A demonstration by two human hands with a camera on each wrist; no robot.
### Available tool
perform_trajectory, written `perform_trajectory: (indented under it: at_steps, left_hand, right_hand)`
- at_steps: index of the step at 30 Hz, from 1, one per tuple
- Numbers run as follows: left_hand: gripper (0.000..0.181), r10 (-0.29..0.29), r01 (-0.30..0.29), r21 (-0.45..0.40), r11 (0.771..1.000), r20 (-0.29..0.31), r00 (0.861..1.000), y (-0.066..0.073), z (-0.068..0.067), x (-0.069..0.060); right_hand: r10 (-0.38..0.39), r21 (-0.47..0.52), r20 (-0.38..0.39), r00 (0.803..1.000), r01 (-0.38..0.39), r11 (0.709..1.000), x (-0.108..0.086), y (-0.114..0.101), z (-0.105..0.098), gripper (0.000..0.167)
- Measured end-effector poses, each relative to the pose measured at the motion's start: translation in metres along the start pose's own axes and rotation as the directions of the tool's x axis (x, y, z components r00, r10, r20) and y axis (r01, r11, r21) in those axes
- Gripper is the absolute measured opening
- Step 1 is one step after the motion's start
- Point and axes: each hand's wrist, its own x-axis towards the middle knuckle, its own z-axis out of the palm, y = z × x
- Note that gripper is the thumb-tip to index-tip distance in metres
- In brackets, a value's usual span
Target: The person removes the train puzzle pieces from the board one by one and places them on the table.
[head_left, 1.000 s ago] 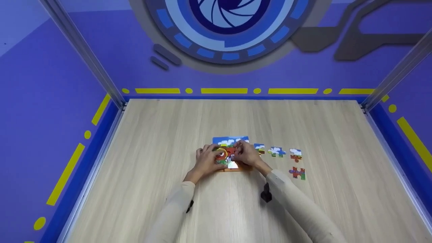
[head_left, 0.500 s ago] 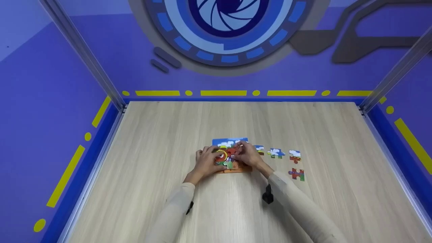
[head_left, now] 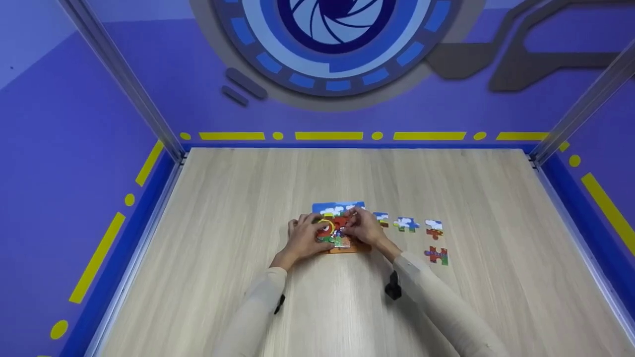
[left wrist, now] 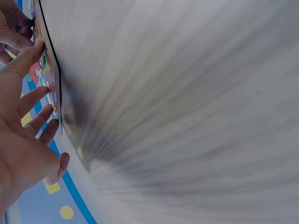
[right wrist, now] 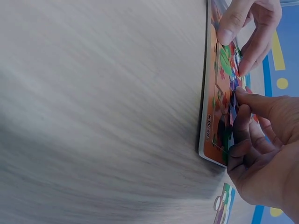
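Note:
A flat jigsaw puzzle (head_left: 325, 207) with blue sky, white clouds and an orange lower border lies on the table. My left hand (head_left: 301, 239) rests on its left side, thumb low and index finger higher; the left wrist view shows the fingers fairly straight, tips against the puzzle's edge and face. With thumb and curled fingers, my right hand (head_left: 368, 229) pinches a red puzzle piece (head_left: 341, 221) on the puzzle's right half. That piece is partly hidden by the fingers. In the right wrist view, the right thumb and index tips touch the puzzle surface close to the left fingers.
Several loose pieces lie right of the puzzle: one partly behind the right hand (head_left: 381, 218), a cloud piece (head_left: 407, 223), a cloud-and-red piece (head_left: 434, 227) and a red-green piece (head_left: 437, 255). Purple walls (head_left: 317, 116) bound the wooden table (head_left: 238, 183) behind and at both sides.
Both hands stay in nearly the same place on the puzzle. The head view has tilted slightly. Glare on the puzzle's lower part has faded. The loose pieces have not moved.

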Motion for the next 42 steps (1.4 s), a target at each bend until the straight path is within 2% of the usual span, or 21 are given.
perform_trajectory:
  at_steps: [6, 12, 22, 30, 39, 42]
  left_hand:
    - [0.054, -0.030, 0.030, -0.016, 0.999, -0.028, 0.999, 0.004, 0.002, 0.001]
    - [0.053, -0.064, 0.069, 0.046, 0.997, -0.095, 0.993, 0.010, 0.008, 0.004]
    - [0.056, -0.100, 0.106, 0.073, 0.992, -0.080, 0.992, 0.014, 0.006, 0.006]
    - [0.056, -0.121, 0.128, 0.088, 0.988, -0.081, 0.989, 0.015, 0.007, 0.006]
    - [0.055, -0.104, 0.113, 0.091, 0.989, -0.103, 0.989, 0.018, 0.007, 0.006]
    - [0.055, -0.108, 0.118, 0.090, 0.989, -0.110, 0.988, 0.018, 0.006, 0.006]
  right_hand:
    - [-0.003, -0.035, -0.012, 1.000, 0.002, 0.999, 0.000, 0.002, 0.000, 0.029]
    - [-0.004, -0.039, -0.016, 1.000, 0.003, 0.999, 0.000, 0.002, 0.001, 0.028]
    - [-0.032, 0.031, -0.007, 0.999, 0.032, 0.999, 0.000, 0.000, 0.002, 0.029]
    - [-0.049, 0.055, -0.035, 0.998, 0.051, 0.997, -0.003, 0.003, 0.005, 0.029]
    - [-0.125, 0.088, -0.044, 0.991, 0.128, 0.988, -0.006, 0.009, 0.003, 0.028]
    - [-0.119, 0.131, -0.044, 0.992, 0.123, 0.984, -0.006, 0.010, 0.000, 0.029]
